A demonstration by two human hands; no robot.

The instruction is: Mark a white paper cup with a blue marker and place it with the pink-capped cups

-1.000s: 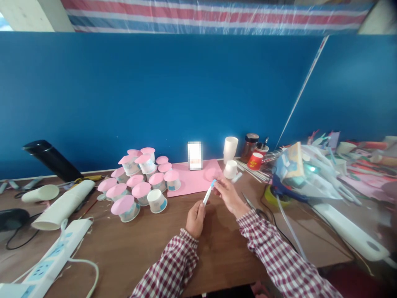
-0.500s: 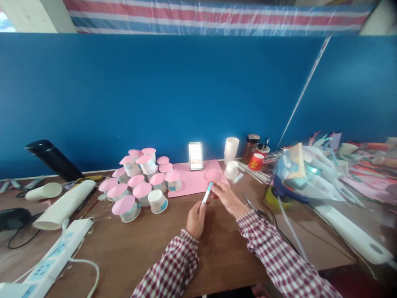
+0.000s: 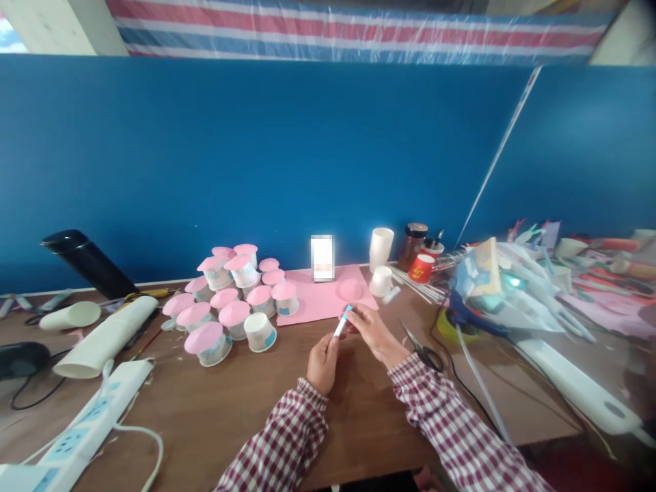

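My left hand (image 3: 322, 362) is closed round the lower part of a slim white tube with a blue end (image 3: 342, 324). The fingers of my right hand (image 3: 373, 331) pinch that tube at its blue end. Just beyond the hands lies a pink sheet (image 3: 315, 298) with a pink paper disc (image 3: 350, 290) on it. An uncovered paper cup (image 3: 259, 333) stands to the left of my hands. Behind it are several upturned paper cups topped with pink discs (image 3: 234, 314).
Scissors (image 3: 425, 352) lie right of my right hand. Farther back are a small white cup (image 3: 381, 281), stacked white cups (image 3: 380, 247), a lidded jar (image 3: 413, 242) and a red cup (image 3: 422, 268). A power strip (image 3: 87, 427) and a black bottle (image 3: 89, 262) occupy the left; plastic bags (image 3: 517, 287) crowd the right.
My right hand has closed in further over the blue end, and the tube has shifted slightly. The scissors show more fully beside my sleeve. The cups stay put.
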